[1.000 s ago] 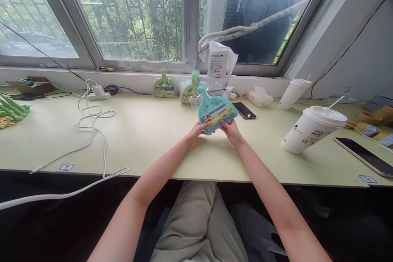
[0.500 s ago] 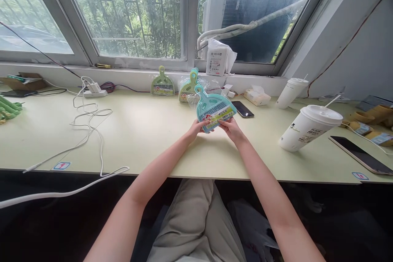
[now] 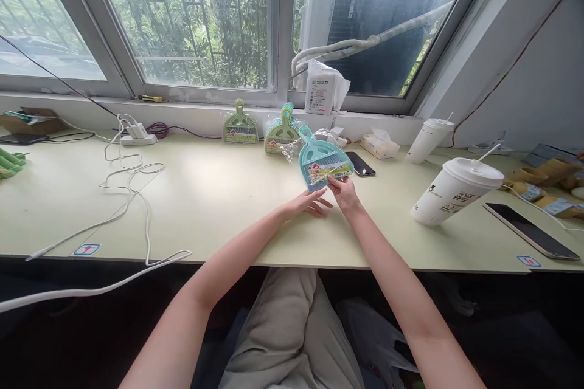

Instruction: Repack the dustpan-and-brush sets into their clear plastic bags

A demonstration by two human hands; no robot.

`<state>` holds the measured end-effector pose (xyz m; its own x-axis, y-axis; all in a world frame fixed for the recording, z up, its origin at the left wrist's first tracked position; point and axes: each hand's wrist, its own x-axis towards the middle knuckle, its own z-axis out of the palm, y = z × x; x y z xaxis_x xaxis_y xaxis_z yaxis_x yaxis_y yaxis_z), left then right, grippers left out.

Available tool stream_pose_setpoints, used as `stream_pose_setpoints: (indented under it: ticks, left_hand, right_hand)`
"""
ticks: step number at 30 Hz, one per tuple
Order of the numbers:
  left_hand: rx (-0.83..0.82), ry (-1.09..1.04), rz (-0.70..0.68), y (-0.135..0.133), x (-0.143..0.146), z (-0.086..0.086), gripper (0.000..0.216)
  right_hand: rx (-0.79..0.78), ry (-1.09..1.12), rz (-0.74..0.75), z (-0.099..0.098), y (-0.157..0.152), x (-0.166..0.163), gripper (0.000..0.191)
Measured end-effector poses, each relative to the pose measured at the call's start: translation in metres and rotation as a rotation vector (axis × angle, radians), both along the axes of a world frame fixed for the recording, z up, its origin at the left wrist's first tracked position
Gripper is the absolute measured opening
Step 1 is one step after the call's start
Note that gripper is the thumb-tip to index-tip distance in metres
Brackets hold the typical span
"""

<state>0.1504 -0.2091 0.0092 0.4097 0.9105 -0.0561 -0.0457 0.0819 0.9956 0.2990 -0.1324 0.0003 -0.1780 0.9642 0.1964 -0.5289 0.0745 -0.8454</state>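
Pale green table (image 3: 219, 206), smooth with a soft sheen, under a metal-framed window (image 3: 191, 24). Blue dustpan (image 3: 318, 154) is off the tabletop, in my right hand (image 3: 344, 194): thumb in front near the label (image 3: 329, 168), fingers grasping the lower edge. My left hand (image 3: 308, 202) is released, fingers spread loosely just below the pan; cannot tell whether a fingertip touches it. Progress: one green dustpan (image 3: 239, 126) stands upright by the back wall, a stack of dustpans (image 3: 278, 135) upright beside it; the blue one is not set down and, I judge, not unwrapped, as crinkled clear film (image 3: 289, 150) shows near its handle. Materials: stiff-looking plastic, fan-shaped body, short handle ending in a round loop; straight bluish bristles under glossy printed paper. Behind, a flat black phone (image 3: 361, 164); right, a tapered white cup (image 3: 449, 197) with straw.
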Motion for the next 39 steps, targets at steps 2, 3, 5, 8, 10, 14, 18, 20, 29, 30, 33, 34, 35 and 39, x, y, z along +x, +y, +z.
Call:
stream_pose_setpoints:
  ticks: [2,3,5,8,10,14,18,20,29,30,33,34,35,39]
  left_hand:
    - [0.063,-0.066,0.065,0.004,-0.001,0.001,0.07]
    - [0.116,-0.116,0.135,0.006,-0.003,0.002,0.068]
    - [0.224,-0.248,0.269,0.011,-0.009,0.006,0.062]
    - [0.276,-0.467,0.28,0.012,-0.016,0.017,0.063]
    - [0.255,-0.537,0.161,0.006,-0.017,0.025,0.076]
    - [0.335,-0.515,-0.121,-0.007,-0.011,0.035,0.09]
    - [0.358,-0.361,-0.096,-0.009,-0.007,0.026,0.079]
    - [0.342,-0.342,-0.029,-0.005,-0.007,0.02,0.075]
    - [0.174,-0.811,0.361,0.006,-0.03,0.037,0.082]
    - [0.144,-0.804,0.338,0.005,-0.032,0.038,0.081]
    - [0.046,-0.664,0.178,0.001,-0.03,0.033,0.062]
    - [0.019,-0.608,0.137,0.0,-0.027,0.029,0.051]
    - [-0.002,-0.559,0.116,0.0,-0.024,0.025,0.04]
    - [0.021,-0.532,0.187,0.006,-0.015,0.016,0.034]
  right_hand:
    - [0.007,0.021,-0.022,0.002,0.0,0.0,0.045]
    - [0.002,0.027,-0.026,0.002,0.0,0.0,0.044]
    - [-0.026,0.021,-0.008,0.003,0.0,-0.001,0.043]
    - [-0.067,-0.038,0.125,0.005,-0.002,-0.002,0.043]
    - [-0.054,-0.059,0.209,0.008,-0.006,-0.002,0.044]
    - [0.022,0.002,0.181,0.019,-0.014,-0.001,0.04]
    - [0.082,0.028,0.088,0.027,-0.02,0.0,0.037]
    - [0.096,0.015,0.081,0.028,-0.02,0.0,0.04]
    - [0.031,-0.033,0.243,0.024,-0.025,-0.009,0.043]
    - [0.021,-0.054,0.285,0.024,-0.028,-0.012,0.043]
    - [-0.024,-0.121,0.382,0.022,-0.039,-0.021,0.039]
    - [-0.034,-0.134,0.399,0.022,-0.041,-0.023,0.038]
    - [-0.038,-0.141,0.408,0.021,-0.043,-0.024,0.038]
    - [-0.025,-0.121,0.37,0.02,-0.041,-0.025,0.035]
